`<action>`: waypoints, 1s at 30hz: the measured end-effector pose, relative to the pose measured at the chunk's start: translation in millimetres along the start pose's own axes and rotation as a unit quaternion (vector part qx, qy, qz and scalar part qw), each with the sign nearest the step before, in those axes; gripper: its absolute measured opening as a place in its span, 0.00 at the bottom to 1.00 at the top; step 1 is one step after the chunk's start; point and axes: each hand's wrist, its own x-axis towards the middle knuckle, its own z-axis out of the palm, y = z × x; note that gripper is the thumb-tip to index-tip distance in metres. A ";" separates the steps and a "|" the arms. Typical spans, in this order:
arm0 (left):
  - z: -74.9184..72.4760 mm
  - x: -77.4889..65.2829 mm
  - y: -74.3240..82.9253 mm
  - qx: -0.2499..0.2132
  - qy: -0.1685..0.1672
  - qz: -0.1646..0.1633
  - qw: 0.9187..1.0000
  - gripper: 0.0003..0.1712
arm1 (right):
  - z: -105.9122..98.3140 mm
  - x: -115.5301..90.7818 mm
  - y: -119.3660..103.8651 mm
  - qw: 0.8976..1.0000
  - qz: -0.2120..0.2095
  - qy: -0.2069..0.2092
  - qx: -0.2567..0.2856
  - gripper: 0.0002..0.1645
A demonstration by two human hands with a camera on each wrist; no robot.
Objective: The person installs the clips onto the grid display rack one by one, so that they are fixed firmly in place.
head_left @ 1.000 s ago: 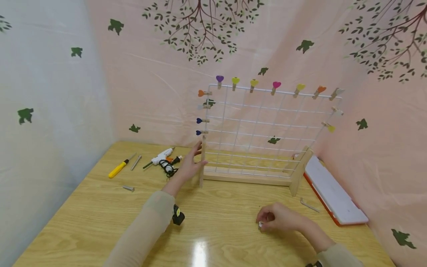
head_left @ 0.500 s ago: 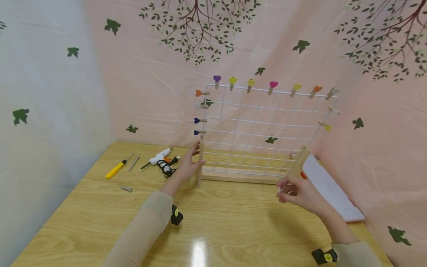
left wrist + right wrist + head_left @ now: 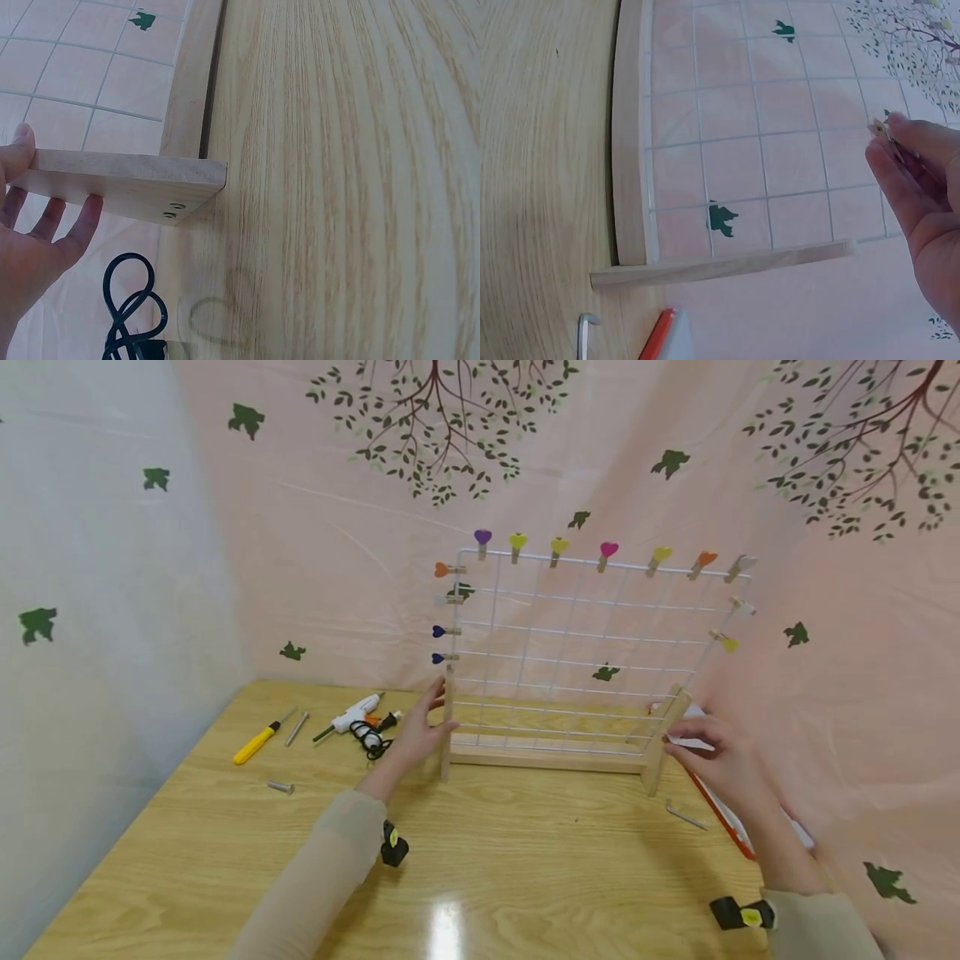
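A white wire grid [image 3: 555,635] stands upright in a wooden stand [image 3: 547,762], with several small heart-topped clothespins, such as a pink one [image 3: 609,552], clipped along its top and sides. My left hand [image 3: 422,731] holds the stand's left upright [image 3: 127,180], thumb on one face and fingertips on the other. Beside the right upright [image 3: 663,739], my right hand [image 3: 723,760] pinches a small wooden clothespin [image 3: 880,130] between thumb and index finger. The fingers cover most of this clothespin. In the right wrist view it appears in front of the grid.
At left on the table lie a yellow screwdriver [image 3: 255,743], a glue gun [image 3: 356,713] with a black cord, and two bolts, one nearer me [image 3: 281,787]. An L-shaped hex key [image 3: 686,816] and a white-and-red case [image 3: 727,827] lie at right.
My right hand has risen from the tabletop with the clothespin and moved right and away from me to the stand's right upright. The left hand stays on the left upright.
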 end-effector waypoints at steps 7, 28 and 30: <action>-1.0 -0.3 -0.7 0.003 -0.002 0.010 1.000 0.45 | -10.1 11.5 8.7 0.985 0.034 0.144 -0.084 0.10; -0.6 -1.5 -3.9 0.009 -0.002 0.023 1.000 0.45 | -31.8 56.0 25.9 0.910 0.306 0.255 -0.112 0.22; -0.7 -1.7 -2.6 0.014 -0.003 0.017 1.000 0.45 | -31.2 58.9 26.2 0.908 0.312 0.256 -0.107 0.22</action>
